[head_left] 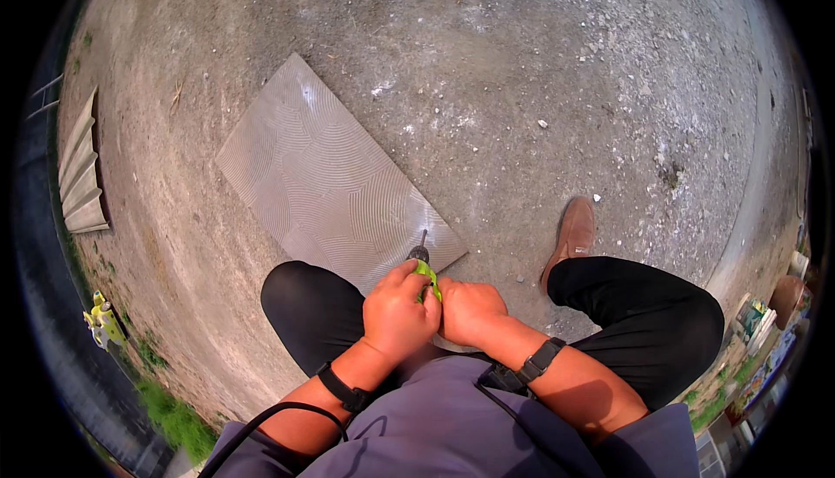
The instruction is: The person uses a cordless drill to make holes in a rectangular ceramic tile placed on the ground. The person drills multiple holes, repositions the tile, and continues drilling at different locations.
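Observation:
A large grey tile [322, 156] with swirled fine ridges lies on the ground, angled before me. My left hand [400, 308] is closed on a green power drill [424, 271], fingers over its top. My right hand [470, 308] is closed round the same drill from the right, much of which is hidden by both hands. The drill's long bit [423, 239] points away from me at a pale dusty spot near the tile's right corner; whether it touches I cannot tell. Another whitish mark shows near the far corner.
My bent knees [309, 304] flank my hands, with my brown shoe [570, 234] right of the tile. A corrugated sheet [83, 173] and a yellow-green object [104, 321] lie at the far left. Mixed piled items [761, 330] are at the far right, on rough dusty ground [487, 60].

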Demonstrator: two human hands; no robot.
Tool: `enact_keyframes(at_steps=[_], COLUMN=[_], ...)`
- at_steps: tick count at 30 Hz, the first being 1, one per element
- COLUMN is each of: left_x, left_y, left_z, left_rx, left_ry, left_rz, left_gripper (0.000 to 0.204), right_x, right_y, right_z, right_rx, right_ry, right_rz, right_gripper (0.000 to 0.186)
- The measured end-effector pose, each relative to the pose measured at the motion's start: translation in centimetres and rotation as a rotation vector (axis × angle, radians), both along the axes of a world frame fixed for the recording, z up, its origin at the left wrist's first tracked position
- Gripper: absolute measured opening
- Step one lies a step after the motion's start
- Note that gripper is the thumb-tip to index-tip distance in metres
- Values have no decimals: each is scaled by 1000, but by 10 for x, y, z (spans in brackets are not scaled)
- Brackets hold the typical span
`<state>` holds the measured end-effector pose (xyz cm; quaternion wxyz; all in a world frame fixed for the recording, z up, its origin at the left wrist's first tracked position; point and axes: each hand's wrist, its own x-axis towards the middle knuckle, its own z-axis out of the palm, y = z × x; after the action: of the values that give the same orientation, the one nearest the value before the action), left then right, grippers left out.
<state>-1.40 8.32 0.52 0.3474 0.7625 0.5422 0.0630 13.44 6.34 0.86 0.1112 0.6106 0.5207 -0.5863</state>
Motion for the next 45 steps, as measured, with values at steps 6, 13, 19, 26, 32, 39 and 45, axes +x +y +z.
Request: enact_keyframes(at_steps=[6, 13, 19, 26, 32, 39, 45], left_x=[2, 2, 2, 2, 3, 4, 5], left_y=[0, -1, -2, -3, -5, -6, -6], left_z=[-1, -1, -2, -1, -3, -1, 0], left_rx=[26, 39, 34, 33, 55, 40, 40], left_ry=[-2, 0, -22, -23, -27, -5, -6], left_rz=[-16, -22, -11, -6, 10, 6, 16], left_gripper=[13, 13, 13, 13, 13, 13, 12], right_x=[0, -2, -1, -1, 1, -1, -4], right_y=[-4, -4, 0, 3, 10, 1, -7], right_z=[-6, -7, -3, -1, 8, -2, -8], right_rx=[-11, -33, -85, -116, -109, -62, -27], right_ry=[-1, -24, -24, -39, 6, -32, -51], right_rz=[27, -14, -26, 7, 51, 64, 73], right_gripper=[31, 35, 33, 30, 32, 33, 32])
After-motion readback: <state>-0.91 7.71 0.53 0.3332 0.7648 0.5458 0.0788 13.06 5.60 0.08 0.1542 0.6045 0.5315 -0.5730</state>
